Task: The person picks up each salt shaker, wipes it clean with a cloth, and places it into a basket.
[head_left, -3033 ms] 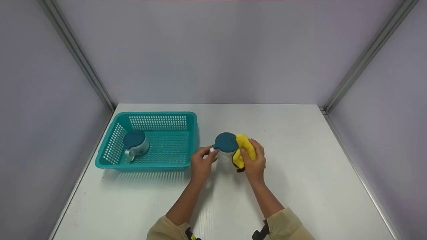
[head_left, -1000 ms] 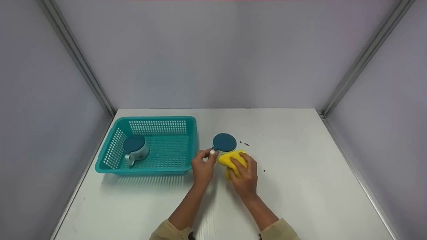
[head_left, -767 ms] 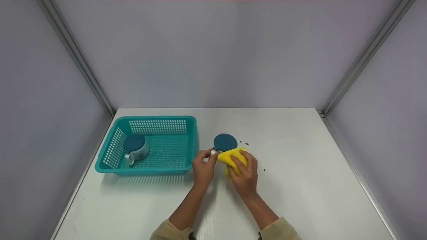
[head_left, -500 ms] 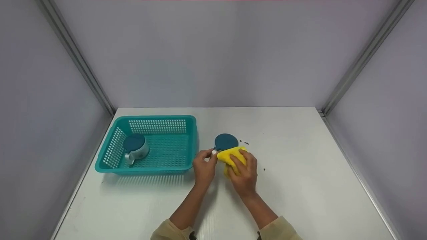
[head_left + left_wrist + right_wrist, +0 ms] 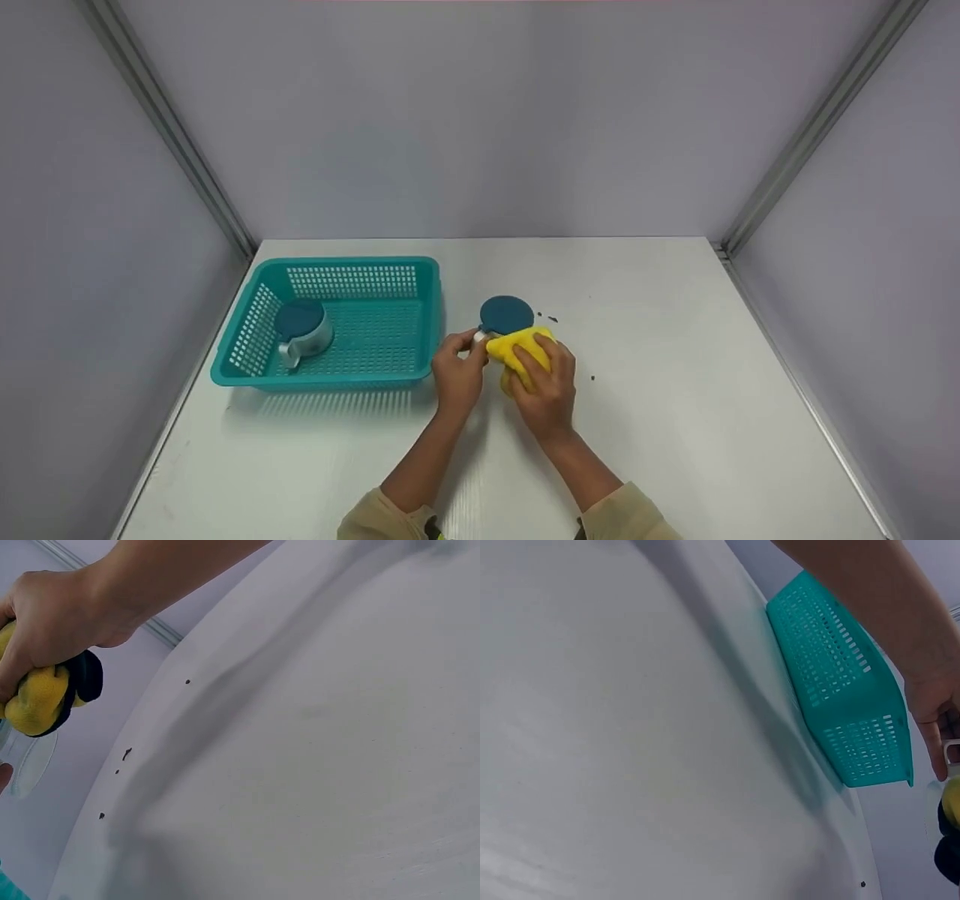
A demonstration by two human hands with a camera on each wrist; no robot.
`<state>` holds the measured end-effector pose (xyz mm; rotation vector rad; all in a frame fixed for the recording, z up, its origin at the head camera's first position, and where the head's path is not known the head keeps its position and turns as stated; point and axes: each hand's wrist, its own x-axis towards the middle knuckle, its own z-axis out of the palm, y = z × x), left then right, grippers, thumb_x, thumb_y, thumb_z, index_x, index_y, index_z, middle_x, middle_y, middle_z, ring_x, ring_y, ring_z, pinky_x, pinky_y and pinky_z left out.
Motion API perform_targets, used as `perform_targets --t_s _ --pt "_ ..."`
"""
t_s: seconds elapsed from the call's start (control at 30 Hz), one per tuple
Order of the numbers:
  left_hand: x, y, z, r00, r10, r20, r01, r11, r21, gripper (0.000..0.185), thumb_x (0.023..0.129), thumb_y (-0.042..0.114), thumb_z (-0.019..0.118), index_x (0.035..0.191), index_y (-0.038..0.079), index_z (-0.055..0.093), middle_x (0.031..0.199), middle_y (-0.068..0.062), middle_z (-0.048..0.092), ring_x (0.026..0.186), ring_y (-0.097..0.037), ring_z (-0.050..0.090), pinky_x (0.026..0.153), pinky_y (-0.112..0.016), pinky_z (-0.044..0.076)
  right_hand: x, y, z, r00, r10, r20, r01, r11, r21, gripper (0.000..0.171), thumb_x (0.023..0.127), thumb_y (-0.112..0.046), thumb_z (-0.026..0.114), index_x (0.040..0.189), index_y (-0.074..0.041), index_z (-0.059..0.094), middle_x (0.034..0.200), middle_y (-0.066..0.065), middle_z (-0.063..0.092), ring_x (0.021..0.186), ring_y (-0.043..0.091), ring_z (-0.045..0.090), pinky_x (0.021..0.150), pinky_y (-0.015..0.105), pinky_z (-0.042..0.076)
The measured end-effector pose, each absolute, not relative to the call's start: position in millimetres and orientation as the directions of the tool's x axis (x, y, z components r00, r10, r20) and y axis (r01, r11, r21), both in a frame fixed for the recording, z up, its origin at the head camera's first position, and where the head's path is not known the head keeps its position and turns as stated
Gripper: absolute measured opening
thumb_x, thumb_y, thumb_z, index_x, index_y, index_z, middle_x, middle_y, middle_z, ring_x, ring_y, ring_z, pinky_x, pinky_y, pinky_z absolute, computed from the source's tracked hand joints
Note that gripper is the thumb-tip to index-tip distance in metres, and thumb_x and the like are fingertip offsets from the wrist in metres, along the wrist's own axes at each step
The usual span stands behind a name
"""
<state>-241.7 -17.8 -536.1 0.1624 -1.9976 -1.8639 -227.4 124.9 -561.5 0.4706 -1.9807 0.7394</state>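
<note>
Pinching the pale handle of the lidded cup (image 5: pixel 504 319) between thumb and fingertips of the left hand (image 5: pixel 456 369), apparently steadying it upright on the white table (image 5: pixel 675 420) just right of the teal basket (image 5: pixel 420 300). Pressing the yellow cloth (image 5: pixel 517 354) against the near side of the cup's clear wall with the right hand (image 5: pixel 546 386), fingers curled over the bunched fabric and gripping it, likely bracing against the left hand's hold. Showing, from the left wrist view, the cloth's dark edging bulging out under those curled fingers (image 5: pixel 15 652). Sitting closed under its dark teal round lid. Resting inside the basket's left end, a second lidded cup (image 5: pixel 301 330), well apart from both hands. Lying scattered on the table beyond and right of the cloth, a few dark specks (image 5: pixel 552 319).
</note>
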Motion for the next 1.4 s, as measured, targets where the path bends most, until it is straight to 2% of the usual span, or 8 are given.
perform_targets --t_s 0.17,0.37,0.57,0.73,0.93,1.07,1.23,1.4 --pt "-243.3 -19.4 -532.5 -0.914 -0.36 0.187 0.17 0.078 0.982 0.023 0.09 0.025 0.072 0.106 0.009 0.073 0.09 -0.001 0.065 0.085 -0.017 0.064 0.069 -0.026 0.061 -226.5 124.9 -566.2 -0.506 -0.039 0.861 -0.577 0.758 -0.305 0.039 0.079 -0.017 0.079 0.117 -0.02 0.073 0.129 0.013 0.058 0.118 0.029 0.052 0.11 0.021 0.039" --pt "-244.6 -20.9 -529.9 -0.909 -0.366 0.201 0.184 0.081 0.98 0.022 0.089 0.028 0.074 0.104 0.012 0.074 0.09 0.001 0.065 0.088 -0.017 0.06 0.069 -0.024 0.06 -225.5 125.6 -572.3 -0.537 -0.063 0.841 -0.553 0.779 -0.295 0.038 0.08 -0.018 0.078 0.118 -0.022 0.072 0.131 0.011 0.057 0.12 0.027 0.052 0.1 0.036 0.053" --pt "-246.6 -25.0 -529.0 -0.902 -0.359 0.24 0.241 0.041 0.97 0.023 0.088 0.027 0.075 0.103 0.01 0.075 0.089 -0.003 0.065 0.085 -0.019 0.062 0.067 -0.026 0.06 -227.3 127.9 -576.7 -0.542 -0.082 0.836 -0.561 0.777 -0.288 0.037 0.081 -0.017 0.077 0.118 -0.021 0.072 0.13 0.012 0.058 0.119 0.029 0.053 0.093 0.044 0.056" --pt "-247.6 -28.0 -528.3 -0.903 -0.358 0.236 0.249 0.012 0.969 0.021 0.088 0.023 0.075 0.102 0.008 0.074 0.089 -0.006 0.067 0.084 -0.018 0.064 0.069 -0.026 0.061 -227.1 129.9 -577.5 -0.546 -0.078 0.834 -0.554 0.78 -0.29 0.037 0.08 -0.016 0.077 0.117 -0.021 0.073 0.13 0.012 0.058 0.119 0.027 0.053 0.098 0.036 0.053" --pt "-249.4 -28.4 -527.9 -0.913 -0.345 0.217 0.234 -0.008 0.972 0.021 0.089 0.015 0.074 0.105 0.002 0.073 0.093 -0.012 0.067 0.089 -0.022 0.064 0.071 -0.034 0.062 -227.3 132.6 -572.3 -0.55 -0.042 0.834 -0.579 0.739 -0.344 0.037 0.079 -0.012 0.078 0.116 -0.018 0.073 0.129 0.013 0.057 0.121 0.027 0.052 0.111 0.02 0.038" --pt "-248.8 -26.4 -526.1 -0.917 -0.342 0.206 0.221 -0.006 0.975 0.021 0.09 0.012 0.072 0.107 -0.001 0.072 0.093 -0.015 0.067 0.089 -0.024 0.065 0.072 -0.035 0.062 -229.4 133.4 -567.2 -0.538 -0.024 0.843 -0.596 0.718 -0.359 0.038 0.079 -0.011 0.079 0.117 -0.016 0.073 0.129 0.015 0.057 0.12 0.028 0.052 0.113 0.02 0.036" --pt "-245.8 -24.1 -526.2 -0.919 -0.343 0.195 0.225 -0.049 0.973 0.022 0.088 0.017 0.075 0.106 0.004 0.074 0.092 -0.011 0.066 0.089 -0.022 0.065 0.071 -0.029 0.062 -230.7 131.7 -557.2 -0.527 -0.016 0.85 -0.59 0.727 -0.351 0.039 0.078 -0.012 0.08 0.116 -0.016 0.073 0.129 0.015 0.057 0.119 0.028 0.052 0.113 0.02 0.037" --pt "-243.4 -19.8 -526.8 -0.916 -0.353 0.19 0.225 -0.061 0.972 0.027 0.087 0.027 0.076 0.106 0.009 0.075 0.092 -0.007 0.065 0.091 -0.021 0.064 0.072 -0.029 0.062 -229.3 126.8 -545.3 -0.517 -0.015 0.856 -0.562 0.76 -0.326 0.039 0.079 -0.015 0.08 0.117 -0.019 0.073 0.13 0.013 0.057 0.12 0.027 0.052 0.108 0.028 0.045"
